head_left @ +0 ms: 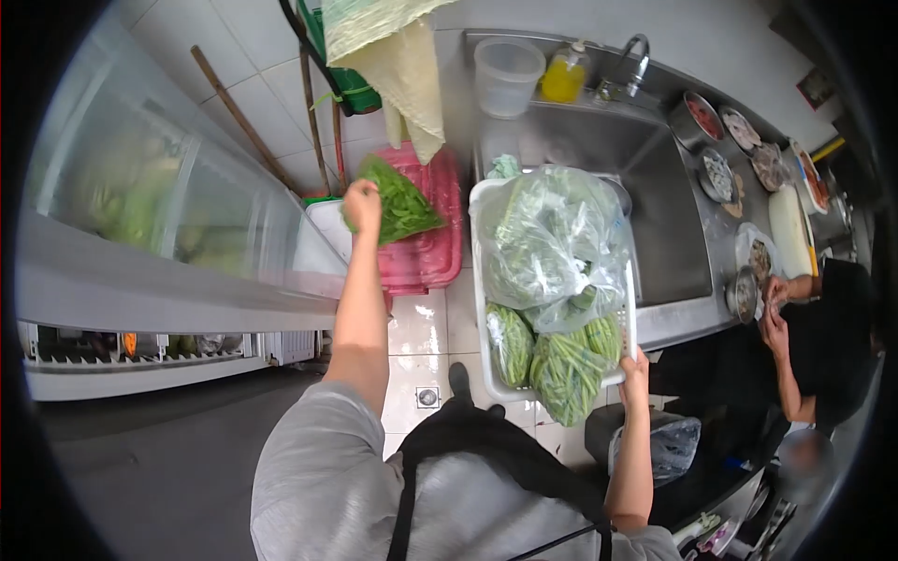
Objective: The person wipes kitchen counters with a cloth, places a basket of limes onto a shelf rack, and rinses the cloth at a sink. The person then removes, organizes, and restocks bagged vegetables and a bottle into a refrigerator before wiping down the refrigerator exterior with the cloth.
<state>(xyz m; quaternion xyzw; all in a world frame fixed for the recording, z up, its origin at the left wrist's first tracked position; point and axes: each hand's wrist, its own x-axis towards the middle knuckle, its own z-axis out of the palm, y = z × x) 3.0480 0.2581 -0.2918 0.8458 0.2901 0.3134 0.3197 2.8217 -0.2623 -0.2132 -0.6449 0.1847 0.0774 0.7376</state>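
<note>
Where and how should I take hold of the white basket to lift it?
Take the white basket by its long sides, coming from your near side. Your right hand is on the near right corner; your left hand, once free of the bag of green leaves, could take the left rim. A vegetable bag overhangs the near edge, so opposite side holds would likely keep it level.

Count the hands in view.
4: wearer's left hand gripping bagged greens, right hand holding the basket, and a co-worker's upper hand and lower hand by a bowl.
</note>
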